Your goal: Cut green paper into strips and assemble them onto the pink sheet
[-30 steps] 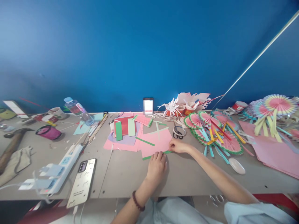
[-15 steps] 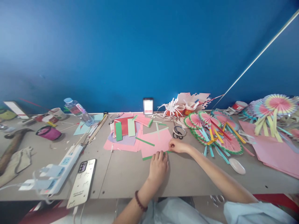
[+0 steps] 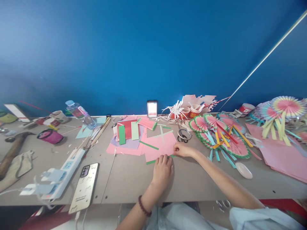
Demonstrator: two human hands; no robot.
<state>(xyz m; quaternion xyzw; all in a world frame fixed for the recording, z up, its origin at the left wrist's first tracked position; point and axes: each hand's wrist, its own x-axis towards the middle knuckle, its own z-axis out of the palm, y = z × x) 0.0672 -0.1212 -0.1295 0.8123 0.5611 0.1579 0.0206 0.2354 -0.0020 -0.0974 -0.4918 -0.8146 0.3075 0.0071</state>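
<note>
A pink paper sheet (image 3: 155, 148) lies in front of me, with a green paper strip (image 3: 151, 162) along its near edge. My left hand (image 3: 163, 167) rests on that edge, its fingers laid over the strip and pressing down. At the sheet's near right corner, my right hand (image 3: 182, 149) pinches the end of the strip; its fingertips partly hide the grip. Another green strip (image 3: 149, 145) lies loose across the sheet's left part. Toward the far edge is a pale green strip (image 3: 162, 135).
Left of the sheet are stacked green paper (image 3: 122, 134) and pale green paper (image 3: 135, 131). Scissors (image 3: 182, 138) lie at the right, beside folded paper fans (image 3: 216, 131) and a white mouse-shaped object (image 3: 244, 170). A phone (image 3: 83, 188) and power strip (image 3: 67, 171) are to the left.
Almost nothing differs. Both hands stay at the sheet's near edge, with the left fingers shifted very slightly.
</note>
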